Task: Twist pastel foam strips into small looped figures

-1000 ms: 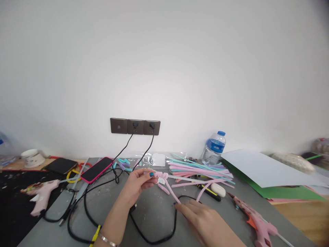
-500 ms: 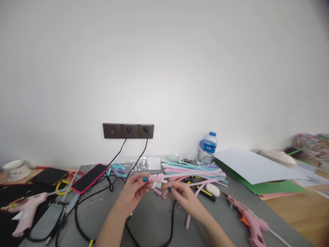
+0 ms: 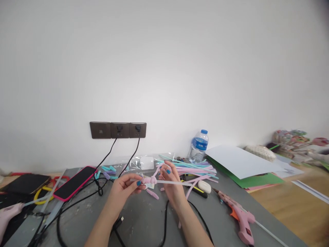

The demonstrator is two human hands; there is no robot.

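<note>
My left hand (image 3: pixel 127 187) is closed in a pinch on the left end of a thin whitish rod (image 3: pixel 173 183), which points to the right. Around the rod near those fingertips winds a pink pipe cleaner (image 3: pixel 152 179) in a thick coil. A loose length of it rises from the coil to my right hand (image 3: pixel 171 178), whose fingers are closed on it. The rod passes in front of my right palm. Below the coil hangs or lies a small pink loop (image 3: pixel 152 194); I cannot tell whether it is joined on.
Behind the hands lie pastel pipe cleaners (image 3: pixel 200 168), a clear bag (image 3: pixel 133 166) and a water bottle (image 3: pixel 199 146). A pink glue gun (image 3: pixel 240 216) rests at right beside white paper (image 3: pixel 239 161). At left are a phone (image 3: pixel 75 183), yellow-handled scissors (image 3: pixel 43 196) and black cables (image 3: pixel 99 188).
My right hand has risen and turned, lifting a length of pink pipe cleaner above the rod. My left hand keeps its pinch. The whole view has shifted, so things appear further left.
</note>
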